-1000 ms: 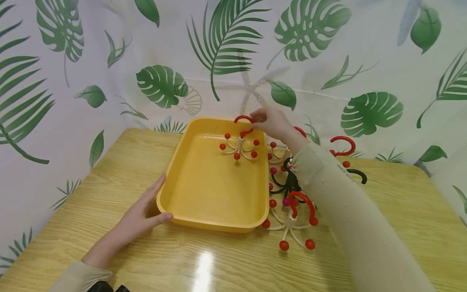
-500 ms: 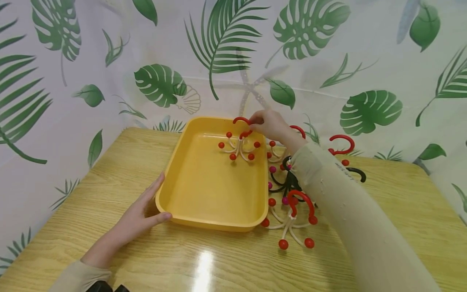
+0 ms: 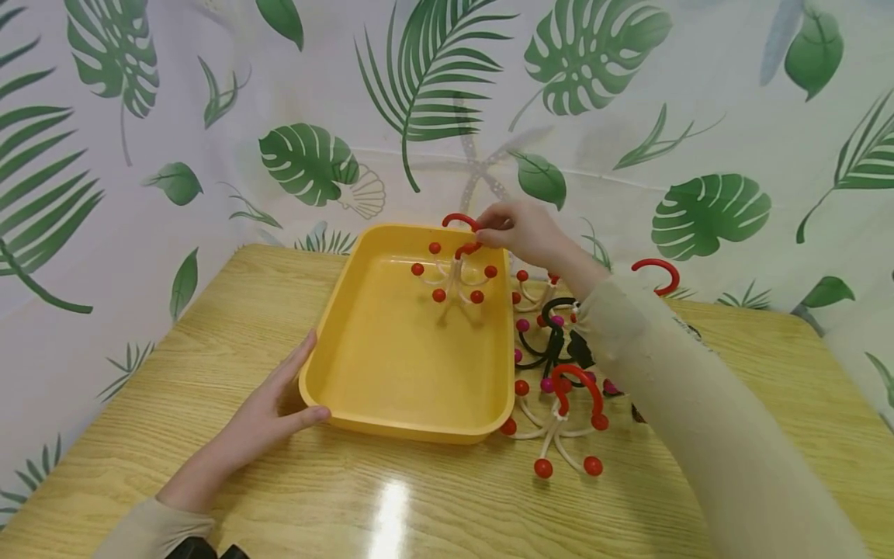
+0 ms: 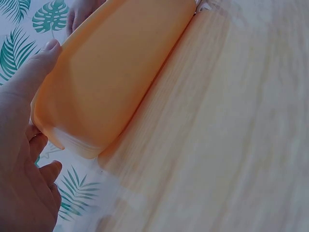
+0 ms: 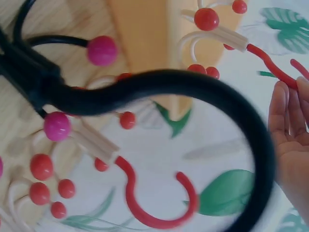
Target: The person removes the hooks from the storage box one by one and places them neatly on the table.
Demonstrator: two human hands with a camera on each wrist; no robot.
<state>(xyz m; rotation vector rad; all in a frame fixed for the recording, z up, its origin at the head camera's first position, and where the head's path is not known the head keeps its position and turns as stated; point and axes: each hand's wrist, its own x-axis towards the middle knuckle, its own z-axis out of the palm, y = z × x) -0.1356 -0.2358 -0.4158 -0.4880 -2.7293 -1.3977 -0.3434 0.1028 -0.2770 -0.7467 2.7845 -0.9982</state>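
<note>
My right hand pinches the red hook handle of a scalp massager, whose pale prongs end in red balls. It hangs upright, prongs down, over the far right part of a yellow tray; whether the balls touch the tray floor I cannot tell. In the right wrist view, the fingers meet the red handle. My left hand holds the tray's near left corner, thumb on the rim and other fingers beneath it.
Right of the tray stand several more massagers: a red-handled one nearest, a black one with pink balls, and another red hook behind my sleeve. Some are partly hidden by my forearm. A leaf-patterned cloth hangs behind the wooden table.
My right hand takes a closer pinch on the handle, and the massager shifts slightly up and left. My right forearm swings a little to the right. Left hand and tray stay put.
</note>
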